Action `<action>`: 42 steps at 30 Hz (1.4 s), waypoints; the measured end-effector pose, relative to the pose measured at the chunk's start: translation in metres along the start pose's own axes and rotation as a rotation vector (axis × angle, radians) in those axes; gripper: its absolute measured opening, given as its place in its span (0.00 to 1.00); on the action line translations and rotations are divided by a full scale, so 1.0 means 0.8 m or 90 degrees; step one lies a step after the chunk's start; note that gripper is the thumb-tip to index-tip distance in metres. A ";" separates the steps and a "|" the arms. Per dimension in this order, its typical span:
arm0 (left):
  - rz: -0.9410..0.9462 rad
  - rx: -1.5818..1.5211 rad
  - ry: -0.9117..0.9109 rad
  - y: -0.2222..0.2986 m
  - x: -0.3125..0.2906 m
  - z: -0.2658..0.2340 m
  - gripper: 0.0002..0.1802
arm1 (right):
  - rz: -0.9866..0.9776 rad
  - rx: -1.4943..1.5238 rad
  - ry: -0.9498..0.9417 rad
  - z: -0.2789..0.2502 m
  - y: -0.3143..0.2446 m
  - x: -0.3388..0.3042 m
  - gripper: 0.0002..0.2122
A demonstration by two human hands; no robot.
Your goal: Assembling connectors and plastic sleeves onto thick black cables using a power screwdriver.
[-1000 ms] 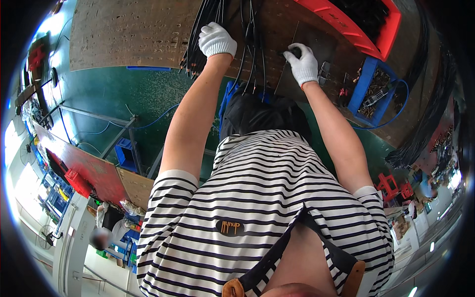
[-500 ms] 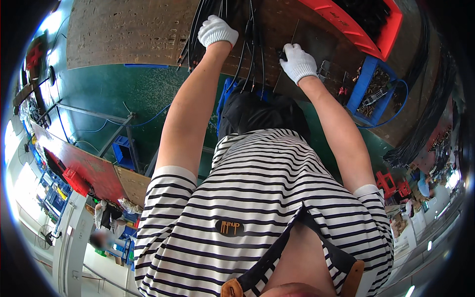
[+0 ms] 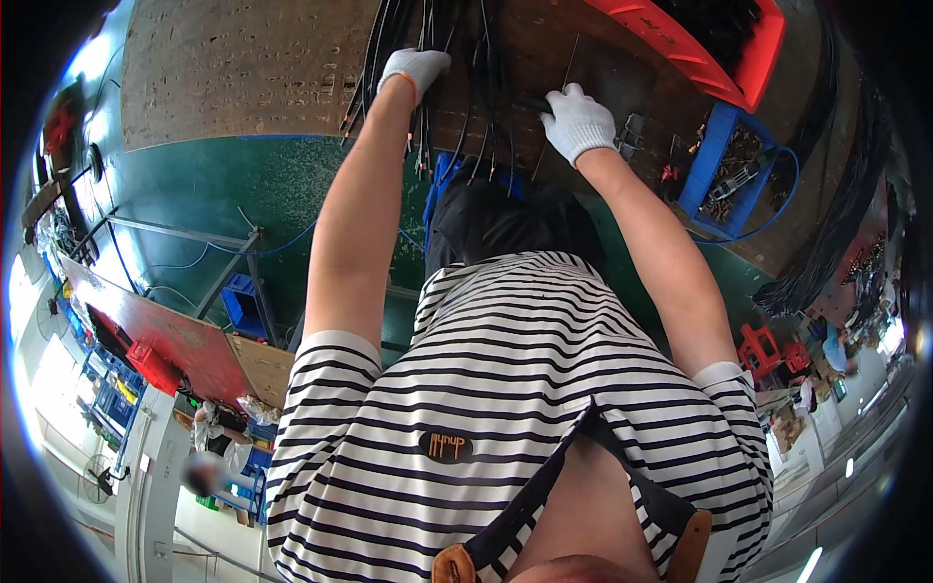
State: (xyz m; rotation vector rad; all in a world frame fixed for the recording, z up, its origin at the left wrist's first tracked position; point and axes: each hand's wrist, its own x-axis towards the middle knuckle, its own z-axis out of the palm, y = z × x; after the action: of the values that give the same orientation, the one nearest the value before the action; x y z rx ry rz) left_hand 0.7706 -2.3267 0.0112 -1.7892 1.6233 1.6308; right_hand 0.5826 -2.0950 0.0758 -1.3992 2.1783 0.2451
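Wooden bench point(image 3: 224, 83), cables point(image 3: 485, 68), orange-lettered patch point(image 3: 445, 447)

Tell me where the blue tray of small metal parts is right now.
In the head view, the blue tray sits on the brown tabletop, to the right of the gloved right hand and just below the red bin in the picture.

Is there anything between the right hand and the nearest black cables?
Only a small dark piece at the right hand, on the side toward the cables; whether it is held is hard to tell. Otherwise bare bench shows across that gap. The red bin stands off to the other side.
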 end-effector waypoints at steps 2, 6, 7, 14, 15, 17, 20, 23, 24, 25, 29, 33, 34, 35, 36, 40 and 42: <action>0.002 -0.064 -0.020 0.006 -0.004 0.006 0.27 | 0.023 -0.015 0.012 0.001 0.010 -0.006 0.16; 0.135 0.060 0.074 -0.001 -0.028 0.011 0.29 | 0.070 -0.016 -0.053 -0.009 0.006 -0.005 0.17; 0.188 0.217 0.117 -0.002 -0.030 0.013 0.31 | 0.070 -0.016 -0.055 -0.008 0.005 -0.003 0.17; 0.179 0.345 0.240 -0.005 -0.039 0.042 0.27 | 0.002 0.112 0.034 0.001 -0.002 0.029 0.20; 0.178 0.343 0.241 -0.003 -0.038 0.044 0.27 | -0.007 0.113 0.043 0.003 -0.002 0.034 0.20; 0.164 0.368 0.243 -0.003 -0.039 0.048 0.27 | -0.029 0.108 0.028 -0.001 -0.014 0.041 0.20; 0.168 0.359 0.247 -0.005 -0.036 0.048 0.28 | -0.042 0.115 0.022 -0.004 -0.016 0.044 0.21; 0.176 0.322 0.251 -0.008 -0.035 0.048 0.28 | -0.019 0.147 0.072 0.014 0.004 0.043 0.21; 0.187 0.305 0.255 -0.008 -0.034 0.048 0.28 | -0.017 0.144 0.071 0.021 0.011 0.043 0.21; 0.184 0.303 0.255 -0.011 -0.035 0.045 0.28 | -0.005 0.163 0.066 0.018 0.009 0.040 0.21; 0.190 0.258 0.214 -0.022 -0.031 0.029 0.31 | -0.068 0.144 0.009 0.007 -0.008 0.034 0.20; 0.142 -0.049 0.032 -0.029 -0.032 0.009 0.26 | -0.146 0.021 -0.095 0.002 -0.030 0.036 0.21; 0.080 -0.313 -0.090 -0.031 -0.037 0.005 0.24 | -0.164 0.014 -0.098 0.006 -0.027 0.038 0.21; 0.024 -0.350 -0.125 -0.015 -0.050 -0.004 0.22 | -0.176 0.005 -0.101 0.012 -0.020 0.039 0.20; 0.024 -0.345 -0.130 -0.009 -0.054 -0.006 0.22 | -0.170 0.008 -0.101 0.017 -0.013 0.035 0.20; -0.032 -0.416 -0.221 -0.010 -0.062 -0.022 0.20 | -0.209 0.170 0.082 0.012 -0.008 0.016 0.20; -0.036 -0.430 -0.267 -0.011 -0.064 -0.022 0.19 | -0.152 0.408 -0.007 -0.001 -0.013 0.001 0.25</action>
State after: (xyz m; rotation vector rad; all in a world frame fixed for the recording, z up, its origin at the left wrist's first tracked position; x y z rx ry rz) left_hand 0.7993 -2.3090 0.0544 -1.5420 0.8851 2.5119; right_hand 0.5916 -2.1006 0.0775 -1.2446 1.8130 -0.4899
